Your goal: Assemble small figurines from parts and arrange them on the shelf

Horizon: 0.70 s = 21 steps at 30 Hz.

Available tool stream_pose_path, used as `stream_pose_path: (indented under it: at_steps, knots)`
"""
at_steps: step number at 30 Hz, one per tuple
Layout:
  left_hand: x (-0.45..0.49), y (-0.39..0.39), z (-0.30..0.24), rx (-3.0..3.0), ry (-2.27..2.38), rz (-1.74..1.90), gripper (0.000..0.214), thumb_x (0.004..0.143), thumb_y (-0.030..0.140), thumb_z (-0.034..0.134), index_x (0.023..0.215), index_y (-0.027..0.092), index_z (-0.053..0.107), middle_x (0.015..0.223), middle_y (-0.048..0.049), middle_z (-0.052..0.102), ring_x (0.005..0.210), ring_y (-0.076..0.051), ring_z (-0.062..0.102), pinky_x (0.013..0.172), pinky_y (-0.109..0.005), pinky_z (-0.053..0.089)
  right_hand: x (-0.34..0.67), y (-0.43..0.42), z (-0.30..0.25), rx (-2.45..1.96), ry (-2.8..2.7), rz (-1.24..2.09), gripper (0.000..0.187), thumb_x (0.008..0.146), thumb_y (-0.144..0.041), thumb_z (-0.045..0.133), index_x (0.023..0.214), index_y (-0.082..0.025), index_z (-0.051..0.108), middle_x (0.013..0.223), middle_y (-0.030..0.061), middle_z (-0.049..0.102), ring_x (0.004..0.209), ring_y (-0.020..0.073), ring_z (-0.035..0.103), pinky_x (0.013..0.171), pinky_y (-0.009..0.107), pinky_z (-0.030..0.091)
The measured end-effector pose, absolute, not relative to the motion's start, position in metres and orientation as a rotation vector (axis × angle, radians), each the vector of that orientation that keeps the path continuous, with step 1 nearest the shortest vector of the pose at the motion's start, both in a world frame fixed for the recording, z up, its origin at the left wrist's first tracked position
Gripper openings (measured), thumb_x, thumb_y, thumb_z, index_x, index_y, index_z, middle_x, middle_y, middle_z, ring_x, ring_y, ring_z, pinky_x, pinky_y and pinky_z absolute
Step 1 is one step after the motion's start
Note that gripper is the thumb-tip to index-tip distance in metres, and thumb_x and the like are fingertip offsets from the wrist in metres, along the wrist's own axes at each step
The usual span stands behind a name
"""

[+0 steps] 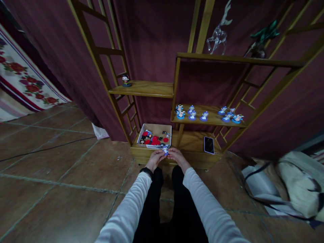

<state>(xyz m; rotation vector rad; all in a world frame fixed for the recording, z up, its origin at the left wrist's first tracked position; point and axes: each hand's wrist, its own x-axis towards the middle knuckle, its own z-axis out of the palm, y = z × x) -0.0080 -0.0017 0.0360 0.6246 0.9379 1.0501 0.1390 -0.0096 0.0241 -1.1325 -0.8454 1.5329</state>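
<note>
A small purple-and-white figurine (165,150) is held between my two hands, just in front of the open box. My left hand (156,158) grips it from the left, and my right hand (176,155) pinches its right side. Behind it stands the cardboard box (167,130), with several figurines and red round pieces inside. Similar purple figurines (204,116) stand on the middle shelf (197,120) beside blue-based figurines (180,114), with more of both kinds at its right end.
One dark-red figurine (126,80) stands on the left shelf (146,88). A phone (209,145) lies on the bottom shelf. On the top shelf are a clear deer ornament (218,35) and a green ornament (264,37). Bags (296,182) sit on the floor at right; a cable (63,141) runs at left.
</note>
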Motion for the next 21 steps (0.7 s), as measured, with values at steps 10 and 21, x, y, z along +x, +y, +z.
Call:
stream_pose_path:
  at_steps: [10,21]
  knots:
    - [-0.009,0.002,0.029,0.684,0.922,1.019,0.019,0.06,0.007,0.073,0.075,0.01,0.063,0.07,-0.0044,0.066,0.063,-0.01,0.062,0.064,-0.021,0.051,0.136,-0.011,0.022,-1.184,-0.938,1.51,0.028,0.059,-0.039,0.071,0.076,-0.019,0.061,0.067,-0.0024,0.064,0.056,0.0082,0.057,0.058,0.022,0.048]
    - [-0.011,0.002,0.027,0.682,0.94,1.071,0.017,0.058,0.007,0.074,0.071,0.011,0.064,0.068,-0.0043,0.066,0.062,-0.01,0.061,0.062,-0.02,0.049,0.125,-0.019,0.027,-1.288,-1.136,1.196,0.02,0.068,-0.036,0.059,0.083,-0.022,0.058,0.074,-0.0018,0.062,0.059,0.0113,0.056,0.057,0.025,0.048]
